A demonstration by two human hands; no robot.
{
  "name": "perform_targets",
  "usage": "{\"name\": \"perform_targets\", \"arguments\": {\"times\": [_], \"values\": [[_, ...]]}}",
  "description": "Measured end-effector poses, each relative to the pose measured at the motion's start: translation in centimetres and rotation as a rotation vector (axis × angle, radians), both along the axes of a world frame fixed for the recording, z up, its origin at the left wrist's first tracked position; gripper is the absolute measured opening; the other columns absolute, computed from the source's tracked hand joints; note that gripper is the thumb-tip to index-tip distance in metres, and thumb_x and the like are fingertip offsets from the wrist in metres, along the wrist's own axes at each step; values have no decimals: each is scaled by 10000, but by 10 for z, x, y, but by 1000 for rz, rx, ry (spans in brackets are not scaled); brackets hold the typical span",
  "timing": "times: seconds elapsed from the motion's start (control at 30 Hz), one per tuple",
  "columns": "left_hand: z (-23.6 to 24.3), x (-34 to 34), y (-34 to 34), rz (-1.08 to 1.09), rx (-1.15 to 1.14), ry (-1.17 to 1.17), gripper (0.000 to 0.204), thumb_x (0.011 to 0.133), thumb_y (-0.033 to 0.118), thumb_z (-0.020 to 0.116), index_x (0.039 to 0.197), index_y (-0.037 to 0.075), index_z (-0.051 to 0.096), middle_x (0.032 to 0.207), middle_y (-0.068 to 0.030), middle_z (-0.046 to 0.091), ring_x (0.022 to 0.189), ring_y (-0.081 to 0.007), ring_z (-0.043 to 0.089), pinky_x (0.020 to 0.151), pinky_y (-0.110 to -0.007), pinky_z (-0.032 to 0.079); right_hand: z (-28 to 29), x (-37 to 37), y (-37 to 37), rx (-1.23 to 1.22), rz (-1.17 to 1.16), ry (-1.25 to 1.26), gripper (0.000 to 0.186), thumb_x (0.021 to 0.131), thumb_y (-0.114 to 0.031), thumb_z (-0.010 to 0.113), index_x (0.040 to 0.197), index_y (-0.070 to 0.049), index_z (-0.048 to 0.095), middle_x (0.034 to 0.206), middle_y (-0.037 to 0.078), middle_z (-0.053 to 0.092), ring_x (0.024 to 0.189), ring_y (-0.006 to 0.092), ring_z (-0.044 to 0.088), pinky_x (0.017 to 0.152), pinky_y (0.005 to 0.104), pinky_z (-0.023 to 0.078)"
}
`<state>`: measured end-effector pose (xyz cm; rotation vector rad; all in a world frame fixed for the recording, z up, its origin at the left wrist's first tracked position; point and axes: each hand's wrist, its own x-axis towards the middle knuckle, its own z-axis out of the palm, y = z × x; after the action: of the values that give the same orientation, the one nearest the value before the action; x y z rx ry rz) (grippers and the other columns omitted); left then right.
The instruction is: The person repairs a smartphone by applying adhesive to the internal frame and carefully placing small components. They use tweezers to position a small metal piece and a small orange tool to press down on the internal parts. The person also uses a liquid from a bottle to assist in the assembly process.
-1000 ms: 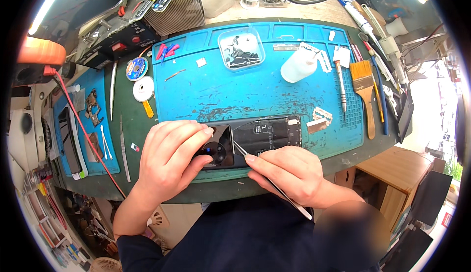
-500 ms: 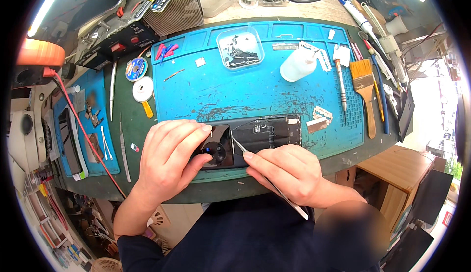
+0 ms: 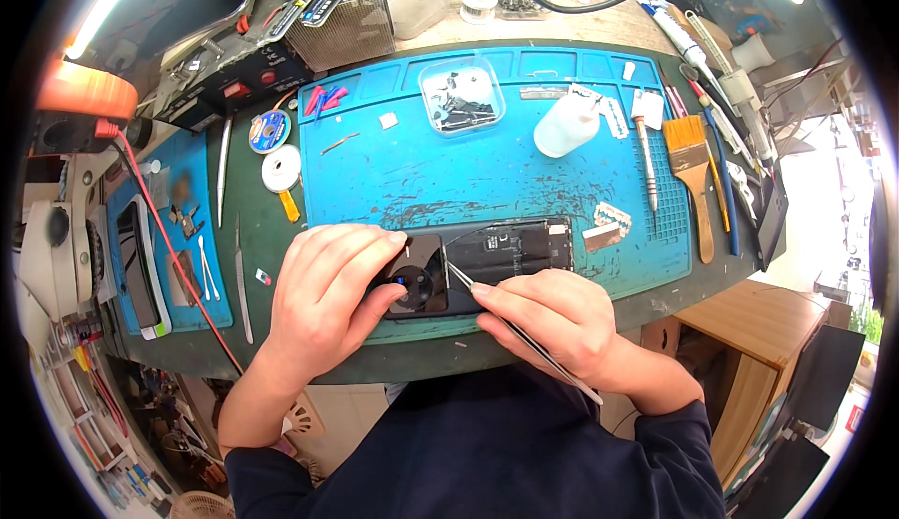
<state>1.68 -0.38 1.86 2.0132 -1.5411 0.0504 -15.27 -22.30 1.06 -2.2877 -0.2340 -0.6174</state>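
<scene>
An opened black smartphone (image 3: pixel 515 249) lies sideways on the blue mat, its dark inner parts showing on the right half. A glossy black panel with a round camera area (image 3: pixel 429 255) covers its left part. My left hand (image 3: pixel 323 290) is closed around the phone's left end, with fingertips at the panel's top edge and the thumb by the round camera area. In my right hand (image 3: pixel 557 318), fingers pinch a pair of metal tweezers (image 3: pixel 567 369). Their tips point up-left to the panel's right edge; whether they touch it I cannot tell.
Behind the phone stand a clear tub of small parts (image 3: pixel 462 98) and a white bottle (image 3: pixel 567 126). Blades (image 3: pixel 604 233), a brush (image 3: pixel 691 159) and a screwdriver-like pen (image 3: pixel 648 163) lie right. Solder spools (image 3: pixel 281 171), another phone (image 3: pixel 139 262) and a red cable (image 3: pixel 159 210) are left.
The tweezers' back end has swung slightly up and to the right, and their prongs now show apart near the tips. My left hand keeps its hold on the phone. The view has shifted a little.
</scene>
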Motion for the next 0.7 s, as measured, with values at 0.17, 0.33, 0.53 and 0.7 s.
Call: {"name": "perform_targets", "arguments": {"times": [0.17, 0.33, 0.53, 0.7], "values": [[1, -2, -2, 24, -24, -5, 469, 790, 115, 841, 1228, 27, 698, 1118, -103, 706, 1015, -299, 680, 878, -429, 512, 4, 0, -3, -30, -9, -34, 407, 782, -38, 867, 1167, 0, 742, 922, 87, 728, 747, 224, 710, 629, 330, 563], [5, 0, -4, 58, -106, -73, 437, 782, 71, 838, 1198, 38, 710, 1121, -92, 709, 983, -276, 685, 821, -398, 530, 36, 36, -18, -68, -170, -101, 324, 818, 36, 821, 1136, 21, 760, 908, 132, 736, 751, 247, 713, 661, 328, 570], [30, 35, -67, 98, -239, -228, 358, 764, 59, 845, 1106, 46, 740, 992, -90, 687, 888, -291, 669, 759, -376, 544, 35, 69, -23, 322, -362, 120, 191, 933, -107, 766, 1095, -6, 774, 886, 140, 757, 774, 196, 739, 695, 304, 561], [10, 62, -107, -30, -365, -376, 227, 793, 97, 811, 1000, 85, 718, 925, -25, 653, 833, -228, 653, 696, -350, 554, 46, 77, -19, 405, -349, 183, 208, 947, -136, 753, 1102, 3, 770, 815, 130, 755, 706, 164, 730, 662, 290, 550]]}}
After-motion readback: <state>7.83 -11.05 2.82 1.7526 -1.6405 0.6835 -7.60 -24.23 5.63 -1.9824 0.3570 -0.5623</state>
